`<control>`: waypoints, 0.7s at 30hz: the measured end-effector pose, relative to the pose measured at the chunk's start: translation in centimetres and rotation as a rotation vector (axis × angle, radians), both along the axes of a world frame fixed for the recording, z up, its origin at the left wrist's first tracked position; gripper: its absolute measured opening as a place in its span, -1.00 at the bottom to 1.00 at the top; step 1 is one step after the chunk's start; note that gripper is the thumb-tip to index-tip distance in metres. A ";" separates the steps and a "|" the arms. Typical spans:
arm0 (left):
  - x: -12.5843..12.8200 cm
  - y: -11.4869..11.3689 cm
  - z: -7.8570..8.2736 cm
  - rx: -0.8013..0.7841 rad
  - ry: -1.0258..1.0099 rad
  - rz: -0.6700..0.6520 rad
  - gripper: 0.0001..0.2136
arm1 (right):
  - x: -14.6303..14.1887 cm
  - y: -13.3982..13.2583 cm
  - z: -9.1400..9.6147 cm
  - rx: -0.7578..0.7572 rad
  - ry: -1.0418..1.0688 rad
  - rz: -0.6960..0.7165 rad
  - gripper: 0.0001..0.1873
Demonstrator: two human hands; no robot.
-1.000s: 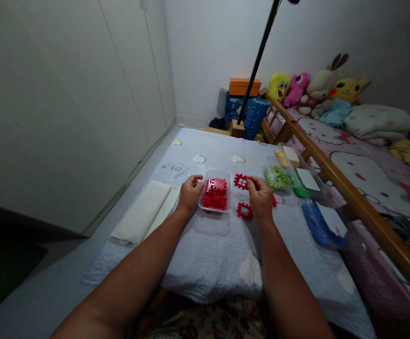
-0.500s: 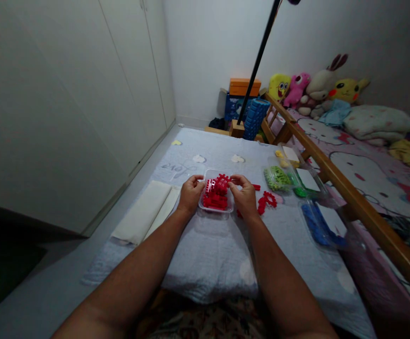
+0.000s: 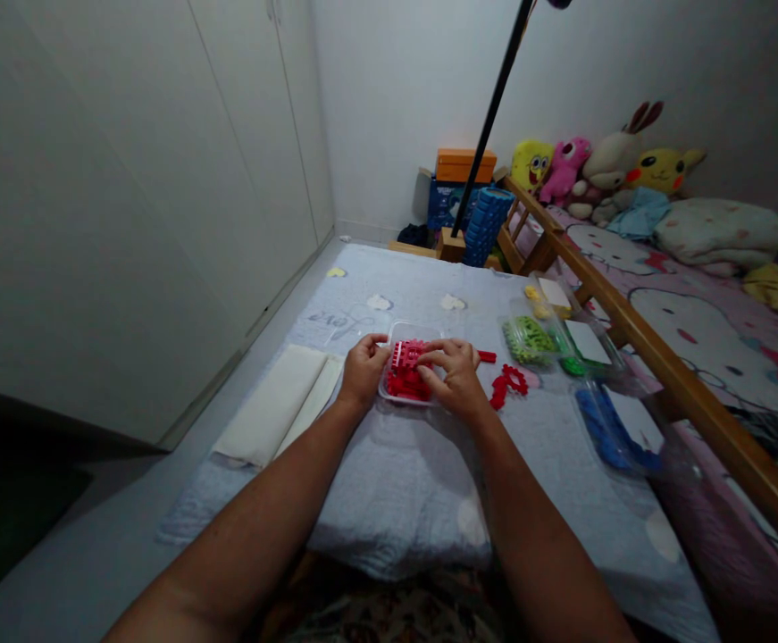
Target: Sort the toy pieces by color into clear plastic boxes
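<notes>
A clear plastic container (image 3: 415, 402) full of red plastic building pieces (image 3: 405, 384) sits on the cloth-covered table in front of me. My left hand (image 3: 365, 366) is closed on its left rim, thumb toward me. Over the right side of the container, my right hand (image 3: 452, 371) has its thumb and fingers bent round red pieces at the top of the pile. Which single piece they grip is partly hidden by the fingers. Loose red pieces (image 3: 510, 382), some gear-shaped, lie on the cloth to the right of that hand.
Clear boxes of green pieces (image 3: 529, 339), blue pieces (image 3: 603, 424) and yellow pieces (image 3: 539, 302) line the table's right side. A folded cream cloth (image 3: 271, 402) lies at the left. The wooden bed rail (image 3: 670, 384) borders the right edge; a black pole (image 3: 496, 125) rises behind.
My right hand has moved left from the container's right rim to over the red pieces. The red gear-shaped piece that stood up there now sits lower. My left hand stays on the rim.
</notes>
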State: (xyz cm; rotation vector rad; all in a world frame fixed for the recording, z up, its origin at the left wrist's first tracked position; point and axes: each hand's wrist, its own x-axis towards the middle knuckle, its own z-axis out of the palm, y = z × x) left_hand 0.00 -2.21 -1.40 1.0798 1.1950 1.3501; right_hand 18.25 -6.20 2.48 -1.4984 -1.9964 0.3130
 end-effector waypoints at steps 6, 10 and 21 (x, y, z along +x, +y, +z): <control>0.0 0.0 0.2 0.008 0.017 0.010 -0.70 | -0.3 -0.3 0.3 -0.050 -0.112 0.066 -0.74; -0.1 0.0 0.2 0.015 0.014 0.006 -0.69 | -0.6 -0.3 0.6 -0.094 -0.126 0.101 -0.67; 0.0 -0.2 0.2 0.001 0.017 0.011 -0.70 | 2.0 0.8 -0.2 0.009 -0.001 -0.100 -0.63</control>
